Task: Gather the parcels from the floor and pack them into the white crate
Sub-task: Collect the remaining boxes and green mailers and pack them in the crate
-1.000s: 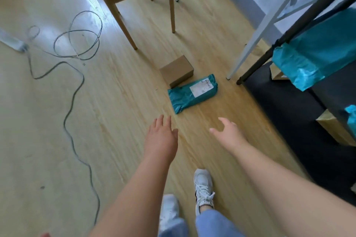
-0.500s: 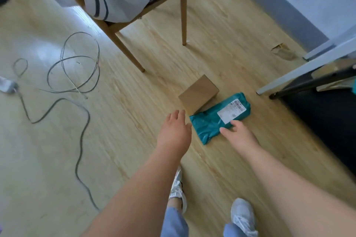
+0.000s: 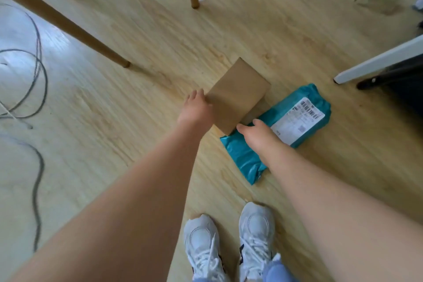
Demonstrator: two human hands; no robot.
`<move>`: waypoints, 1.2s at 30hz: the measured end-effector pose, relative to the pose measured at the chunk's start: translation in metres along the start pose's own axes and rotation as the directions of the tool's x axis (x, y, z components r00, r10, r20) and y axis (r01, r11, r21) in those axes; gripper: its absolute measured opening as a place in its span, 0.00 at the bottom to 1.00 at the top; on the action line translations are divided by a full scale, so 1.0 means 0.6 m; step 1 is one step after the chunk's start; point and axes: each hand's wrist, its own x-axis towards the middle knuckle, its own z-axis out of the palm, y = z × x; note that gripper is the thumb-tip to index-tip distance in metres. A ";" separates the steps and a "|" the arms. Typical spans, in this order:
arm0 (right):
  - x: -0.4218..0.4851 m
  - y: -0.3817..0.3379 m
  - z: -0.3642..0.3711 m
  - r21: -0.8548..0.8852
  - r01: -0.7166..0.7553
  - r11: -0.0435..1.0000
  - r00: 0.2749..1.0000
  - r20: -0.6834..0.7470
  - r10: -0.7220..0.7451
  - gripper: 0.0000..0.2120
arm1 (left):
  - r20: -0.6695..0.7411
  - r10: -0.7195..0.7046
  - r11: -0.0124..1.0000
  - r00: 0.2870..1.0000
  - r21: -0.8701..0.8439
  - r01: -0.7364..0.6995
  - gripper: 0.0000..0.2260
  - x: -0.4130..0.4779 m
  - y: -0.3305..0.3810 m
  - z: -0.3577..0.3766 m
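1. Reaching down, the left hand (image 3: 195, 109) lays its fingers straight and close together along the left edge of the brown box (image 3: 238, 94), with the thumb touching that edge.
2. The right hand (image 3: 258, 133) rests on the teal mailer (image 3: 247, 155). Its forefinger and thumb are stretched apart and touch the box's near corner. Its other fingers are hidden, so I cannot tell whether it grips.
3. The box sits on the wooden floor (image 3: 137, 110), straight ahead of the person. Its long axis runs from near to far and leans to the right.
4. The mailer lies just right of the box, touching it. Its long axis slants from near left to far right, with the white barcode label (image 3: 299, 121) at the far end, face up.
5. Two wooden chair legs (image 3: 68, 25) stand beyond and to the left, with bare floor between them and the box.
6. A white bar (image 3: 377, 59) and a dark frame (image 3: 389, 75) close off the right side, near the mailer's far end.
7. A grey cable (image 3: 36, 75) loops well off to the left.
8. Two white shoes (image 3: 206, 247) stand near, behind the mailer's near end.
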 end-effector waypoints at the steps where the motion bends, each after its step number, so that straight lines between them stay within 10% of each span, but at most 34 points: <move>1: 0.018 0.004 0.007 0.021 -0.014 1.000 1.000 0.003 0.013 0.30 | 0.021 -0.023 0.999 1.000 -0.039 0.023 0.25 0.017 -0.002 0.011; 15: -0.091 0.022 -0.084 0.507 -0.129 0.852 0.985 -0.033 0.169 0.07 | 0.104 -0.160 0.760 0.982 -0.621 0.190 0.19 -0.145 0.062 -0.021; 23: -0.281 0.086 -0.193 0.719 -0.142 0.680 0.978 -0.004 0.209 0.09 | 0.378 -0.065 0.757 0.924 -0.584 0.292 0.32 -0.298 0.157 -0.103; 28: -0.372 0.118 -0.215 0.763 -0.040 0.645 0.977 -0.106 0.185 0.17 | 0.402 -0.022 0.845 0.915 -0.482 0.232 0.10 -0.365 0.208 -0.118; 36: -0.516 0.204 -0.218 0.871 -0.031 0.490 0.977 -0.077 0.198 0.10 | 0.424 0.102 0.899 0.900 -0.427 0.100 0.17 -0.481 0.254 -0.053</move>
